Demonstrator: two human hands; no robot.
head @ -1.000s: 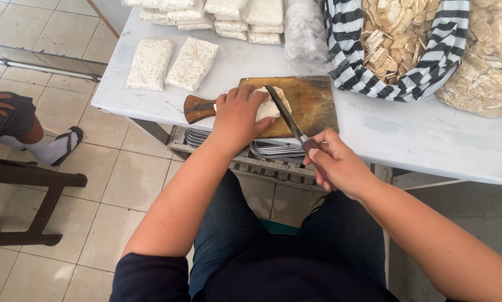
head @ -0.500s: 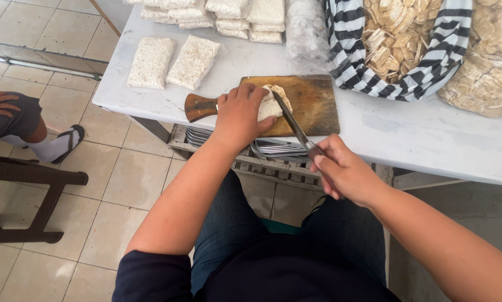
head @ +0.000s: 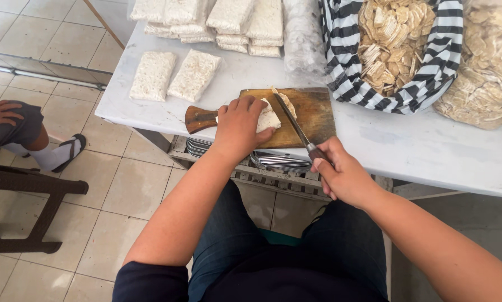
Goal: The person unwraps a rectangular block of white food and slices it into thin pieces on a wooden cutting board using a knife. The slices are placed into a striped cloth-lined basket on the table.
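A brown wooden cutting board [head: 312, 114] with a handle lies on the white table [head: 407, 151]. On it sits a pale whitish block [head: 269, 118], and my left hand [head: 238, 127] presses down on that block. My right hand [head: 343, 176] grips the dark handle of a long knife [head: 293, 122]. Its blade runs up across the board at the block's right side, where a thin slice [head: 286, 102] leans away from the block.
Two flat pale blocks [head: 173, 75] lie at the table's left, with stacked packs [head: 228, 19] behind. A striped cloth bag of chips [head: 399, 47] and a clear bag [head: 486, 67] stand at right. A seated person's leg [head: 36, 142] and a dark stool [head: 22, 201] are at left.
The knife blade has shifted along the block's right side and a thin slice now leans away from it. My left hand stays pressed on the block.
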